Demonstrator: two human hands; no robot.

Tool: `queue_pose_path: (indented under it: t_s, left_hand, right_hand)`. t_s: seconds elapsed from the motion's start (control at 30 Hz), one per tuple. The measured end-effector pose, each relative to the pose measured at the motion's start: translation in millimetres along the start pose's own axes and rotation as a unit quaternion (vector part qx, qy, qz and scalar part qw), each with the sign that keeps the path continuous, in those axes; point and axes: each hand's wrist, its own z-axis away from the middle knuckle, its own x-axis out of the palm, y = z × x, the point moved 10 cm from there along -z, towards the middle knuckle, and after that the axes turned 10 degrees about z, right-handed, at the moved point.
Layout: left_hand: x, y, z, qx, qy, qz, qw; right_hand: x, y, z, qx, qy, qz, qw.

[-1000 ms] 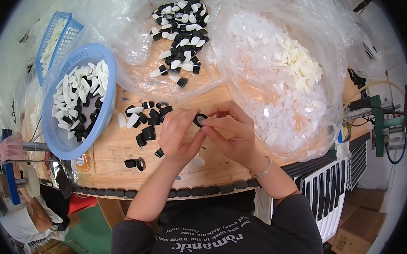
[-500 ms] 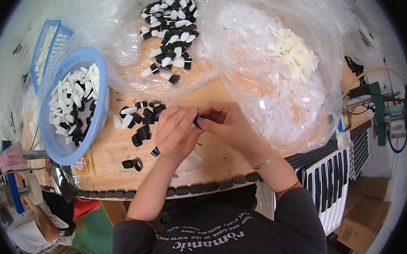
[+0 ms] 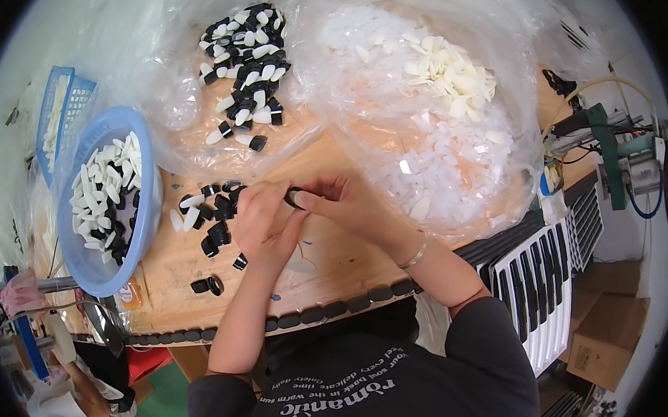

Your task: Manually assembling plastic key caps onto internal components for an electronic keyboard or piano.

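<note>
Over the middle of the wooden table, my two hands meet around a small black ring-shaped piece (image 3: 294, 199). My right hand (image 3: 343, 206) pinches it between thumb and forefinger. Curled against its other side are the fingers of my left hand (image 3: 260, 222), which partly hide it. Just left of my left hand lie several loose black ring pieces (image 3: 218, 233) and a few white oval pieces (image 3: 190, 201). Closer to the table's front, two more black rings (image 3: 215, 284) lie side by side.
A blue oval basin (image 3: 147, 197) of white and black pieces stands at left, beside a blue basket (image 3: 76, 98). Joined black-and-white pieces (image 3: 252, 60) are heaped at the back. Plastic sheeting (image 3: 352, 123) bears white flakes (image 3: 453, 159) and cream pieces (image 3: 452, 79). Dark pads (image 3: 310, 315) line the front edge.
The whole view has shifted, so the table's things appear farther left and slightly lower. Both hands remain together on the black ring piece, which seems slightly turned.
</note>
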Motion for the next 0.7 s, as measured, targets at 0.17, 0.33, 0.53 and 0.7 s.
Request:
queue_pose_path:
  t_s: [0.17, 0.33, 0.53, 0.7]
  left_hand:
    - [-13, -19, 3, -0.087, 0.022, 0.003, 0.996]
    - [-10, -15, -3, -0.075, 0.013, 0.05, 0.996]
    - [-16, -37, 6, -0.158, 0.021, 0.113, 0.981]
    - [-12, -42, 6, -0.173, 0.032, 0.148, 0.973]
  right_hand:
    - [-80, -35, -16, -0.054, 0.132, 0.196, 0.97]
    - [-161, -61, -64, -0.131, 0.249, 0.509, 0.814]
    - [-131, -59, -88, -0.191, 0.127, 0.685, 0.691]
    - [-136, -51, -87, -0.147, 0.104, 0.769, 0.613]
